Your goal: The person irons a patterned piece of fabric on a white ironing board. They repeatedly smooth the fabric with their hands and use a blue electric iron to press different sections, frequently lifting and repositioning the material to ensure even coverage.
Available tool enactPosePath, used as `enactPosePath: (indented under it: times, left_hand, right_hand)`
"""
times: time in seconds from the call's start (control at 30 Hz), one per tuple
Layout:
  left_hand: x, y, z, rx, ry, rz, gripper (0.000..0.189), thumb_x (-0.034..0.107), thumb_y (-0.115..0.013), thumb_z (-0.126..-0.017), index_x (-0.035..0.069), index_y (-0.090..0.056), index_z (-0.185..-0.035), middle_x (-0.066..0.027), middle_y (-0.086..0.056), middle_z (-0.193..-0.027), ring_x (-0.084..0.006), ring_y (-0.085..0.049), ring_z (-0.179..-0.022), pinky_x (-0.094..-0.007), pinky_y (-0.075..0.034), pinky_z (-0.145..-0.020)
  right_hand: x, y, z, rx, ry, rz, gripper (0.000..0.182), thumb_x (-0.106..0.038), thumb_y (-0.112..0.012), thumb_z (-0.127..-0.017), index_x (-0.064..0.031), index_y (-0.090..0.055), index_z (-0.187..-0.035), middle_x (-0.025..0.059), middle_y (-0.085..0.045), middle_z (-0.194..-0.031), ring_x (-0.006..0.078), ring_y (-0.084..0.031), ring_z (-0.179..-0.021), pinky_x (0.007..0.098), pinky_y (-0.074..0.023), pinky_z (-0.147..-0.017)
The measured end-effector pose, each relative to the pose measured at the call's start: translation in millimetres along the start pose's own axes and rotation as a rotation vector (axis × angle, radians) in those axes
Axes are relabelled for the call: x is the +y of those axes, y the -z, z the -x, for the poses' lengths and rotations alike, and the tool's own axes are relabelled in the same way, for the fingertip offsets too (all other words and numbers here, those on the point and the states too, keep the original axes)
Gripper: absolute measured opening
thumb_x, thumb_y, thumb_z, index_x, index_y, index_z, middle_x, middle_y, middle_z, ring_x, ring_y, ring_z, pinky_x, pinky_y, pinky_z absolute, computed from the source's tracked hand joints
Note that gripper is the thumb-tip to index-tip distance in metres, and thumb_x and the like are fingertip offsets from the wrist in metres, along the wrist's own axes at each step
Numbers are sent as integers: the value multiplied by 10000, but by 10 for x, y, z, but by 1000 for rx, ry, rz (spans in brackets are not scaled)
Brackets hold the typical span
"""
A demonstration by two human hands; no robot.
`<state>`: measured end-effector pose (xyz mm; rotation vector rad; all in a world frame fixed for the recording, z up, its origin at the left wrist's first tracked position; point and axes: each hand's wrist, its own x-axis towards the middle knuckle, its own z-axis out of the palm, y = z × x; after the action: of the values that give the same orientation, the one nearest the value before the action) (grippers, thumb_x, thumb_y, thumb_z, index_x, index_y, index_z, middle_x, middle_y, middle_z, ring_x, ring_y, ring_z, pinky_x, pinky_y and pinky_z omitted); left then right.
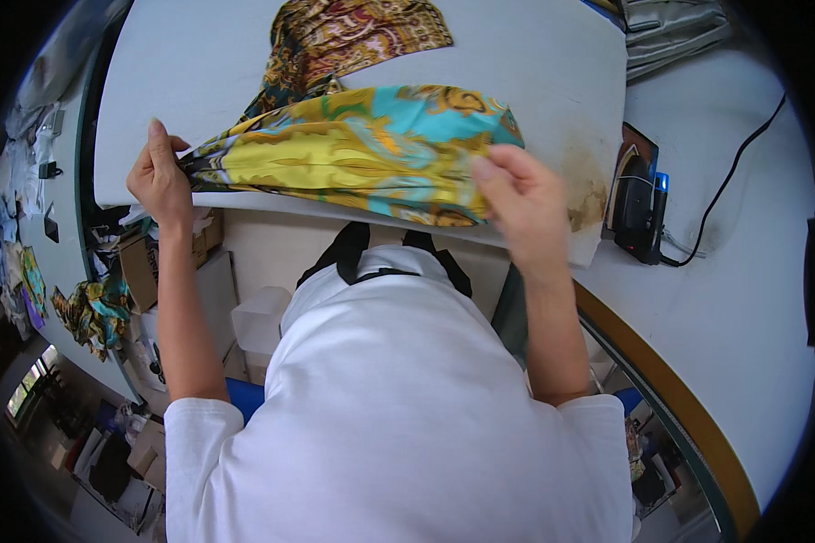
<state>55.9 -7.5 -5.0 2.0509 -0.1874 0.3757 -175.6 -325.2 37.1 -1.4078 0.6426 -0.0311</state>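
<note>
A patterned fabric piece (326, 153) in yellow, turquoise and gold stretches between my two hands above the front edge of the white padded table (197, 47). My left hand (161, 173) grips its gathered, narrow dark end. At the wider right end, my right hand (519, 197) pinches the cloth; this hand is blurred. Lengthwise folds run along the fabric between the two grips. Behind it lies a fabric part with a maroon and gold paisley print (373, 34); whether it is joined to the held piece I cannot tell.
An iron (635, 207) with a black cord (710, 183) stands right of the padded surface, near a brown stain (584, 190). Silvery folded material (672, 34) lies at the far right. Left are a side table (75, 285), crumpled printed cloth (98, 312) and a cardboard box (138, 271).
</note>
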Motion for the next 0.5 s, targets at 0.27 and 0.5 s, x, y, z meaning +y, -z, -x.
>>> enactPosePath:
  times: [0.27, 0.5]
  left_hand:
    - [-1623, 610, 1, -160, 324, -384, 374, 217, -612, -936, -22, -662, -1219, -176, -726, -1041, -241, -694, -931, -347, -526, -869]
    - [-859, 274, 914, -344, 118, -147, 120, 63, -636, -896, -4, -660, -993, -190, -651, -903, -341, -655, -828, -396, -525, -755]
  right_hand:
    - [70, -140, -263, 644, 331, 909, 405, -321, -670, -949, -21, -638, -1219, 162, -684, -1080, 268, -658, -941, 379, -515, -844]
    - [235, 313, -569, 429, -46, 19, 421, -298, -659, -984, 87, -647, -1155, 121, -683, -1140, 178, -655, -997, 301, -512, -911]
